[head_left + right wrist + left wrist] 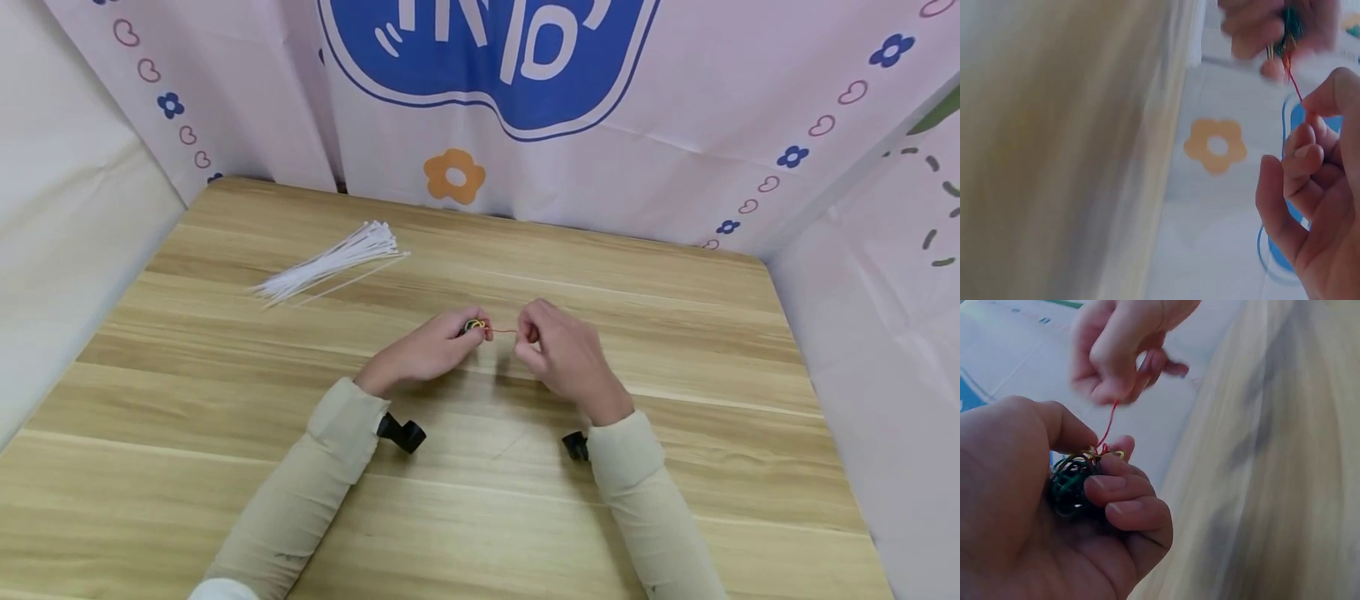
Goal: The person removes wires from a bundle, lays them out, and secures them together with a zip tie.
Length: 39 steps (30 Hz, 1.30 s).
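**One red strand (505,331) bridges the hands**

Head: from one wire bundle (474,325) in the left hand (426,344), it runs sideways to the right hand (564,348), above the tabletop (480,525). One heap of white ties (333,262), uncountable, lies beyond.

Left wrist: fingers (1132,514) curl around the bundle.

Right wrist: fingers (1330,94) seem closed in a pinch on the strand, though blur obscures it.

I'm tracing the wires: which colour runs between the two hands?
The red wire: it alone spans the gap from the left hand to the right hand, while the yellow wires and green wires are bunched in the left hand.
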### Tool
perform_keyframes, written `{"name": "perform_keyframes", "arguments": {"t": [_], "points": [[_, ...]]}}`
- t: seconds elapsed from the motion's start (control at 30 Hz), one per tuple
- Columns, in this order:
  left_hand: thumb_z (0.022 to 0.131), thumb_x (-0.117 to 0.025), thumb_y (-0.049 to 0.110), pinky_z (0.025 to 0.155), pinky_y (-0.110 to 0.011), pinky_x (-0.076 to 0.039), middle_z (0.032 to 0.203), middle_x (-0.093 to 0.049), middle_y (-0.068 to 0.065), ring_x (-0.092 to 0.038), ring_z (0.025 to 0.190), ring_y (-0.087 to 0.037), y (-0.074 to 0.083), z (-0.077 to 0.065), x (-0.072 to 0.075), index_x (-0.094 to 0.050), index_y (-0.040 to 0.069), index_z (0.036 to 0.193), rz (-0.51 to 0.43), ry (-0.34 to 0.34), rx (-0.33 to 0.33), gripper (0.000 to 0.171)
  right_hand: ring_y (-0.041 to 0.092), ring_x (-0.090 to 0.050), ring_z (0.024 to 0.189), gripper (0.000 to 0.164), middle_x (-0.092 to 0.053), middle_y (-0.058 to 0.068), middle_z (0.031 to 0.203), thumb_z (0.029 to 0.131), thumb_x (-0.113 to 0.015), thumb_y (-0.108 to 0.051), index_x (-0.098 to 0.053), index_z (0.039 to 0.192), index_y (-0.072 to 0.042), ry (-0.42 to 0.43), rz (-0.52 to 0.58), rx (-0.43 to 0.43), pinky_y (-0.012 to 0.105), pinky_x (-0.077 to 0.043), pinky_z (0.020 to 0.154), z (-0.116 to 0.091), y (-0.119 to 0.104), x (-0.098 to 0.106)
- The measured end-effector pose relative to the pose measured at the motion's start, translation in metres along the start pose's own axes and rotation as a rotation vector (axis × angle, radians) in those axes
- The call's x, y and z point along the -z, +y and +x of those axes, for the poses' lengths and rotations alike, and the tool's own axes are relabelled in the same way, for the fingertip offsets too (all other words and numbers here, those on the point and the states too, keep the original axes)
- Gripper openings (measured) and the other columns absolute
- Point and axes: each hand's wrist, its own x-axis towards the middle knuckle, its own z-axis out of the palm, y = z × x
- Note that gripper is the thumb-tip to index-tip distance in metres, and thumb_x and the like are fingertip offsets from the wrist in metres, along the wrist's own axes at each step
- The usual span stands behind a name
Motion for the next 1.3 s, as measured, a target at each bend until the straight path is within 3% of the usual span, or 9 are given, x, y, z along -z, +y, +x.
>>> {"name": "perform_keyframes", "arguments": {"t": [0.13, 0.3, 0.4, 0.53, 0.7, 0.83, 1.03, 1.2, 1.3], "points": [[0.11, -0.042, 0.018, 0.069, -0.033, -0.042, 0.084, -0.049, -0.003, -0.045, 0.073, -0.017, 0.0, -0.001, 0.004, -0.061, 0.007, 0.119, 0.026, 0.008, 0.005, 0.024, 0.01, -0.049, 0.066, 0.005, -0.06, -0.003, 0.082, 0.084, -0.061, -0.015, -0.061, 0.089, -0.015, -0.004, 0.018, -0.056, 0.026, -0.04, 0.055, -0.002, 0.005, 0.008], [0.112, -0.044, 0.018, 0.07, -0.033, -0.049, 0.085, -0.059, -0.006, -0.056, 0.073, -0.017, 0.0, -0.003, 0.003, -0.06, 0.005, 0.108, 0.006, -0.027, 0.008, 0.021, 0.01, -0.059, 0.073, 0.003, -0.064, -0.004, 0.085, 0.088, -0.064, -0.014, -0.066, 0.091, -0.016, -0.095, 0.093, -0.112, 0.027, -0.049, 0.063, -0.001, 0.005, 0.011], [0.114, -0.045, 0.017, 0.072, -0.033, -0.052, 0.085, -0.063, -0.006, -0.061, 0.074, -0.017, -0.002, -0.002, 0.002, -0.06, 0.005, 0.103, -0.008, -0.029, 0.005, 0.022, 0.01, -0.069, 0.078, 0.009, -0.072, -0.001, 0.091, 0.093, -0.068, -0.012, -0.07, 0.101, -0.011, -0.14, 0.197, -0.146, 0.028, -0.058, 0.069, 0.001, 0.005, 0.01], [0.114, -0.046, 0.019, 0.079, -0.034, -0.053, 0.09, -0.068, -0.008, -0.066, 0.078, -0.019, -0.003, -0.002, 0.0, -0.063, 0.006, 0.106, -0.002, -0.011, -0.021, 0.022, 0.013, -0.075, 0.083, 0.019, -0.079, 0.005, 0.099, 0.1, -0.071, -0.015, -0.073, 0.116, -0.004, -0.184, 0.305, -0.13, 0.029, -0.062, 0.074, 0.004, 0.002, 0.004], [0.113, -0.048, 0.013, 0.082, -0.033, -0.053, 0.1, -0.071, -0.013, -0.068, 0.085, -0.024, -0.003, -0.001, 0.0, -0.066, 0.003, 0.117, -0.028, -0.008, -0.075, 0.021, 0.012, -0.071, 0.082, 0.017, -0.08, 0.009, 0.097, 0.105, -0.067, -0.015, -0.077, 0.111, -0.004, -0.207, 0.343, -0.087, 0.027, -0.058, 0.072, 0.006, -0.002, -0.001], [0.112, -0.044, 0.009, 0.078, -0.034, -0.05, 0.091, -0.065, -0.013, -0.06, 0.079, -0.021, -0.001, -0.002, -0.001, -0.066, 0.003, 0.115, 0.035, -0.035, -0.104, 0.023, 0.012, -0.062, 0.078, 0.016, -0.077, 0.008, 0.094, 0.106, -0.065, -0.015, -0.077, 0.106, -0.004, -0.227, 0.317, -0.088, 0.028, -0.053, 0.072, 0.005, -0.005, -0.002], [0.112, -0.046, 0.019, 0.076, -0.03, -0.046, 0.084, -0.059, 0.001, -0.052, 0.075, -0.011, 0.0, -0.002, -0.004, -0.067, 0.01, 0.101, 0.268, -0.067, -0.199, 0.026, 0.011, -0.054, 0.07, 0.012, -0.073, 0.002, 0.089, 0.107, -0.062, -0.019, -0.073, 0.102, -0.017, -0.284, 0.176, -0.093, 0.03, -0.046, 0.064, 0.002, -0.009, -0.002], [0.114, -0.049, 0.029, 0.068, -0.024, -0.044, 0.072, -0.045, 0.009, -0.04, 0.062, -0.004, 0.0, -0.002, -0.003, -0.073, 0.009, 0.112, 0.269, -0.123, -0.258, 0.031, 0.009, -0.048, 0.065, 0.014, -0.067, -0.001, 0.081, 0.107, -0.061, -0.014, -0.069, 0.097, -0.021, -0.274, 0.132, -0.044, 0.028, -0.041, 0.06, 0.001, -0.008, -0.001], [0.114, -0.049, 0.028, 0.065, -0.022, -0.04, 0.071, -0.04, 0.009, -0.035, 0.061, -0.003, 0.001, -0.002, -0.002, -0.072, 0.008, 0.104, 0.272, -0.142, -0.265, 0.033, 0.009, -0.046, 0.063, 0.015, -0.067, 0.003, 0.08, 0.107, -0.06, -0.012, -0.07, 0.097, -0.017, -0.27, 0.167, -0.015, 0.027, -0.04, 0.061, 0.0, -0.007, 0.002]]}}
